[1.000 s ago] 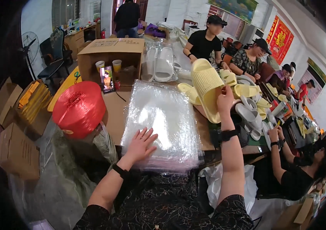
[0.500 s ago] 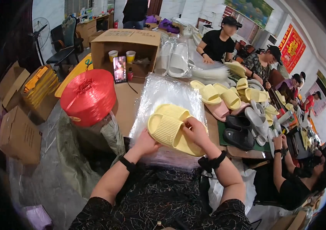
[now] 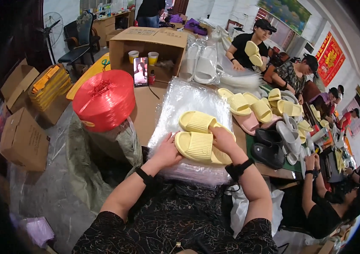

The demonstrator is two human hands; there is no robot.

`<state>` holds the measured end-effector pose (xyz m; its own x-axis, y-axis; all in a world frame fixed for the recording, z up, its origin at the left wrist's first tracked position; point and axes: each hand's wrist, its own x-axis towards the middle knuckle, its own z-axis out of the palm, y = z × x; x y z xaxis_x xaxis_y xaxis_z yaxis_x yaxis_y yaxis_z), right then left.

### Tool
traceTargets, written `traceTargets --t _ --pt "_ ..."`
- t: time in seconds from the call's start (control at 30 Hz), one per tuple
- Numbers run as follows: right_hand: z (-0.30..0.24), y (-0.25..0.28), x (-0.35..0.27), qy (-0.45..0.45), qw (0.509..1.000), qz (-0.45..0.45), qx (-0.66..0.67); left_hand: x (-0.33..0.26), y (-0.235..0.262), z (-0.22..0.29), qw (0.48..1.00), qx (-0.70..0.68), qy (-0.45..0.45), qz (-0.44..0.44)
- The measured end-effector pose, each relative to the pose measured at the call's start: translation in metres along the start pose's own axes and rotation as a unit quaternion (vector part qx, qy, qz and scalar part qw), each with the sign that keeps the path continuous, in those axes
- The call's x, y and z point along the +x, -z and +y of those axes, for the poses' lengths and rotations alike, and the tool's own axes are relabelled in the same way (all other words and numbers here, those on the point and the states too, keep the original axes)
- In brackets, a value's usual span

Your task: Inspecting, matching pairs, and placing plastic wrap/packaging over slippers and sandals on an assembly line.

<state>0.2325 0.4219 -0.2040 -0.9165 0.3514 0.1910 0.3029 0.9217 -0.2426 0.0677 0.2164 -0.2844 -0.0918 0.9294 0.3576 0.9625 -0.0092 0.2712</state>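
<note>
A pair of pale yellow ribbed slide slippers lies side by side on a stack of clear plastic bags [image 3: 169, 101], toes to the left. My left hand [image 3: 168, 151] grips the toe end of the near slipper [image 3: 194, 146], its fingertips along the edge. Between the two slippers, behind their straps, my right hand [image 3: 225, 142] is closed, thumb and fingers at the inner edges; its fingertips are partly hidden. The far slipper [image 3: 197, 121] sits just beyond, touching the near one.
Left of the bags is a big red twine roll [image 3: 103, 99] above an open sack [image 3: 84, 161]. Behind stand a phone [image 3: 140, 72] and an open cardboard box [image 3: 150, 36]. Yellow, pink, grey and black slippers [image 3: 269, 153] crowd the right, where co-workers [image 3: 252, 44] sit.
The two yellow slippers, earlier overlapping and tilted in my hands, now lie flatter and side by side on the bags. At the back, a co-worker has raised a yellow pair.
</note>
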Motion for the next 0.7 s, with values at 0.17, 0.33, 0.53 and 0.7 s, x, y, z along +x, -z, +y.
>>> traceTargets --t 0.17,0.33,0.53,0.7 --pt "0.009 0.005 0.01 0.038 0.999 0.002 0.015 0.0 -0.001 0.001 0.999 0.011 0.017 -0.043" --pt "0.005 0.028 0.002 -0.046 0.995 0.09 -0.014 0.0 -0.008 -0.004 1.0 0.022 0.0 -0.004" --pt "-0.022 0.033 -0.008 -0.155 0.985 0.078 0.021 0.0 -0.003 -0.002 1.0 0.008 0.011 -0.006" --pt "-0.023 -0.016 -0.017 -0.086 0.996 -0.01 0.011 0.0 -0.006 -0.006 0.999 0.03 0.005 -0.029"
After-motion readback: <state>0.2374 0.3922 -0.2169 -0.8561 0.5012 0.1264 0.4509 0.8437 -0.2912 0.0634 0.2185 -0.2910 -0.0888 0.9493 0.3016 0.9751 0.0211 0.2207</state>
